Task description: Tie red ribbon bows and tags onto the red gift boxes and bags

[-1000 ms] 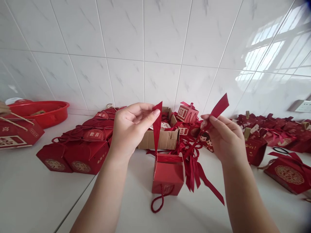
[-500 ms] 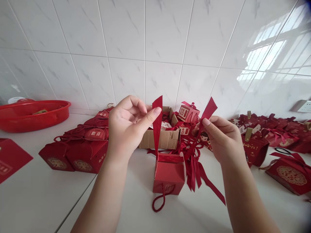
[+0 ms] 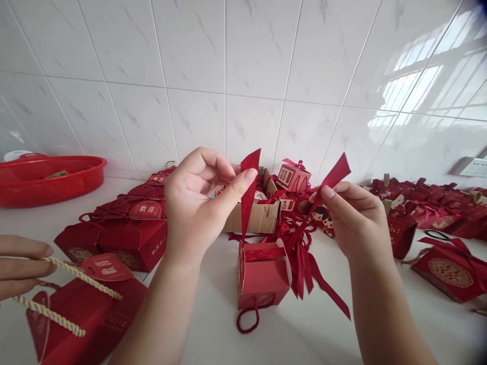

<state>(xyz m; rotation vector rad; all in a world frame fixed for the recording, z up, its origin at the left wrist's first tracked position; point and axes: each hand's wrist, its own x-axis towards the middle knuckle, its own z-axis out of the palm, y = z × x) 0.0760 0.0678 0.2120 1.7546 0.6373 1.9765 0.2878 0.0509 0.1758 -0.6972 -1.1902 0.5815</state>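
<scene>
A small red gift box [image 3: 264,279] stands on the white table in front of me, its dark red cord handle looped at the near side. A red ribbon [image 3: 248,208] rises from the top of the box. My left hand [image 3: 207,195] pinches one end of it between thumb and fingers. My right hand [image 3: 353,218] pinches the other end, which slants up to the right with its tip free. Loose red ribbons [image 3: 302,268] lie in a bunch just behind and right of the box.
A cardboard box [image 3: 247,218] stands behind. At the left, another person's hand [image 3: 23,263] holds a red box [image 3: 91,309] by its twisted cords. Red gift boxes [image 3: 129,238] line the left, with a red basin [image 3: 57,182] beyond. Several more boxes [image 3: 449,268] stand at right.
My hands have drawn slightly farther apart with the ribbon ends. Another person's hand with a corded red box has come into view at the lower left.
</scene>
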